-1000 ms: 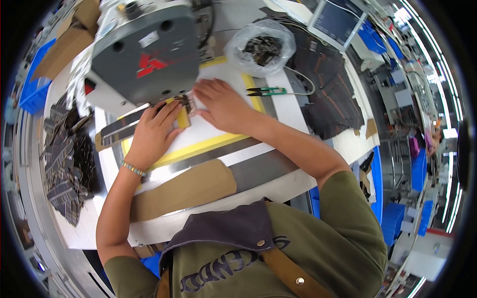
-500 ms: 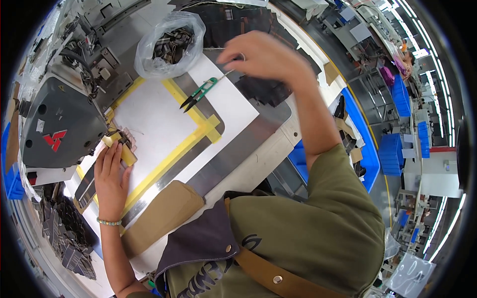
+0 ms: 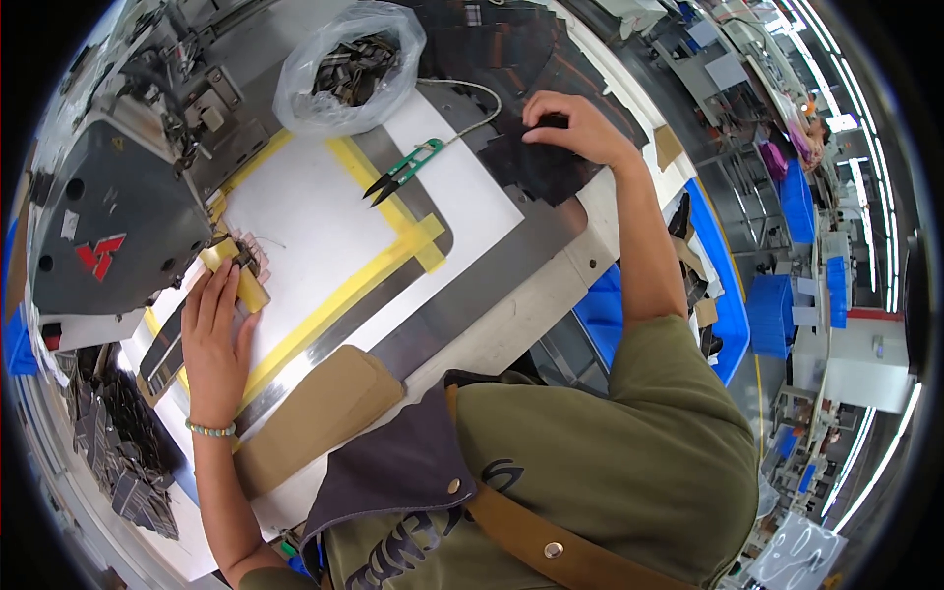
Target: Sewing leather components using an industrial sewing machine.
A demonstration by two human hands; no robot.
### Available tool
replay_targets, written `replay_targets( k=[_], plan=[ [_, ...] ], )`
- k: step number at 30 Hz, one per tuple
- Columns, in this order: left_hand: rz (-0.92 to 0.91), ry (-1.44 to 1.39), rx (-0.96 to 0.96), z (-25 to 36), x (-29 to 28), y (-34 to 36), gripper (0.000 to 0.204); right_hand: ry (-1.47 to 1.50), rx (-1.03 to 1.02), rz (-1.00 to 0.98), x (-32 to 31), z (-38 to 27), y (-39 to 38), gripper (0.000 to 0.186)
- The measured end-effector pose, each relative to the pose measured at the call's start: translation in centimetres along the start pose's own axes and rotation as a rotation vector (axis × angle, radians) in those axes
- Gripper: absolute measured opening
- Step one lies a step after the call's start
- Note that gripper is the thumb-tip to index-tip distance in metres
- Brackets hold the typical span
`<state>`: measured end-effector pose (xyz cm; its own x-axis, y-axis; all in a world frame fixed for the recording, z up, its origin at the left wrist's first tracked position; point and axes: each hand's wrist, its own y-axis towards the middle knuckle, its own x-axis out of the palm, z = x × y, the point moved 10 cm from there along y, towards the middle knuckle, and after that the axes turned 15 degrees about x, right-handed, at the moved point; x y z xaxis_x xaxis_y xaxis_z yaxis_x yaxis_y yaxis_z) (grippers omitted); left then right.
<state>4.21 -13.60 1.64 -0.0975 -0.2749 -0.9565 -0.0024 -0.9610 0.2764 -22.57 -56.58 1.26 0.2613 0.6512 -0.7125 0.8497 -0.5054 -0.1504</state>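
Note:
My left hand [image 3: 216, 344] lies open, fingers stretched out against a yellow block [image 3: 248, 286] beside the grey machine head [image 3: 116, 216]. A dark strip [image 3: 160, 356] runs under that hand. Below the block is a white board with yellow tape [image 3: 324, 236]. My right hand [image 3: 570, 128] is curled over layered dark fabric pieces [image 3: 501, 54]; what its fingertips pinch, if anything, is hidden. Green thread snips [image 3: 403, 169] on a cord lie left of it.
A plastic bag of small dark pieces [image 3: 349, 69] stands behind the board. Dark scraps [image 3: 128, 462] pile at left. A tan card [image 3: 310, 413] lies near me. A blue bin [image 3: 723, 305] is at right, where a distant person [image 3: 806, 138] sits among workstations.
My right hand left the machine, rose past the snips and is now lower on the dark pieces. My left hand stays by the yellow block. The view has swung rightward.

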Motion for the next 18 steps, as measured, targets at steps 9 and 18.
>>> replay_targets(
  k=[9, 18],
  plan=[
    [0.110, 0.120, 0.079, 0.4, -0.7, 1.2, 0.050, -0.150, -0.388, 0.307, -3.3, -16.1, 2.2, 0.024],
    [0.335, 0.031, 0.135, 0.4, -2.2, 0.8, 0.031, -0.051, -0.562, -0.421, 22.3, -29.4, 7.8, 0.029]
  ],
)
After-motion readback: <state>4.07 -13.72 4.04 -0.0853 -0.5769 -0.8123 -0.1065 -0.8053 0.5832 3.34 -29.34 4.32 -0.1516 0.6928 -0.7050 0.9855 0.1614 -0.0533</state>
